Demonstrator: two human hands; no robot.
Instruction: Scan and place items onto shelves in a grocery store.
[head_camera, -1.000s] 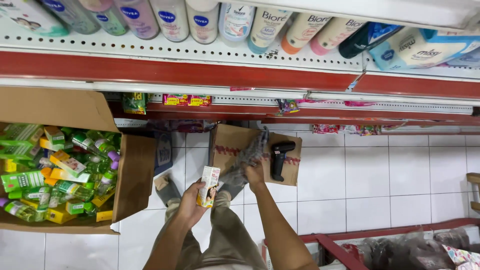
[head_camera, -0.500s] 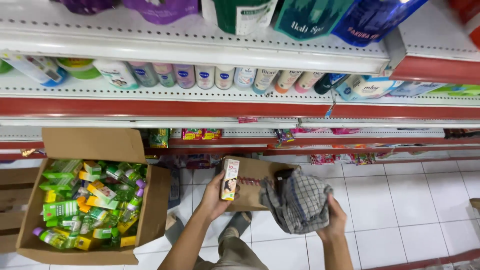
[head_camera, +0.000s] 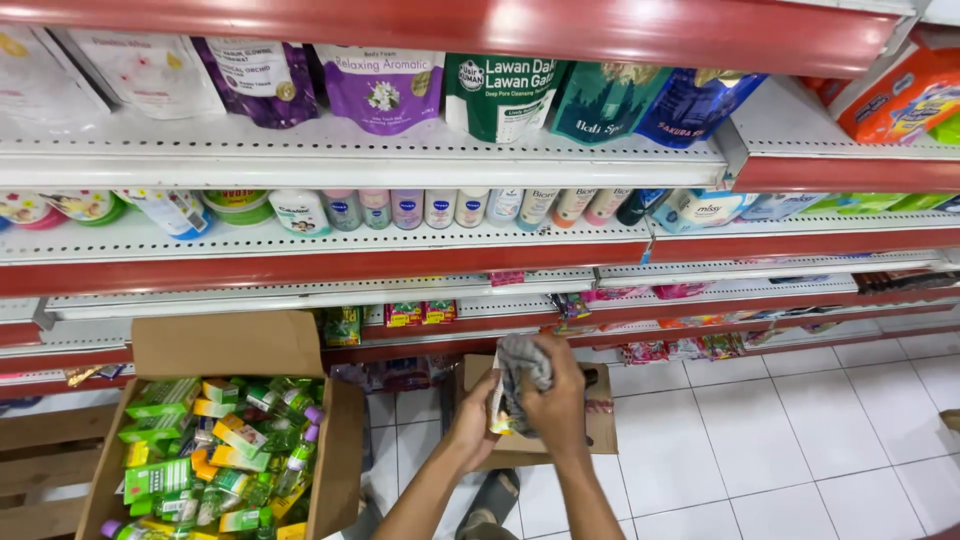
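Note:
My left hand (head_camera: 474, 422) holds a small cream-and-orange product box (head_camera: 497, 405) upright in front of the shelves. My right hand (head_camera: 556, 400) is closed on a grey checked cloth (head_camera: 522, 362) and presses it against the top of that box. Both hands hover over a smaller brown cardboard box (head_camera: 596, 420) on the white tiled floor. My forearms come up from the bottom edge, and a sandalled foot (head_camera: 492, 502) shows below them.
A large open cardboard box (head_camera: 232, 350) of green and yellow bottles and packs stands at lower left. Red-edged white shelves (head_camera: 350, 165) carry refill pouches above and small tubes and bottles below. A wooden pallet (head_camera: 40, 455) lies at far left.
The view has tilted up to show higher shelves. My right hand brought the cloth from beside the small box onto it, and both hands have drawn together.

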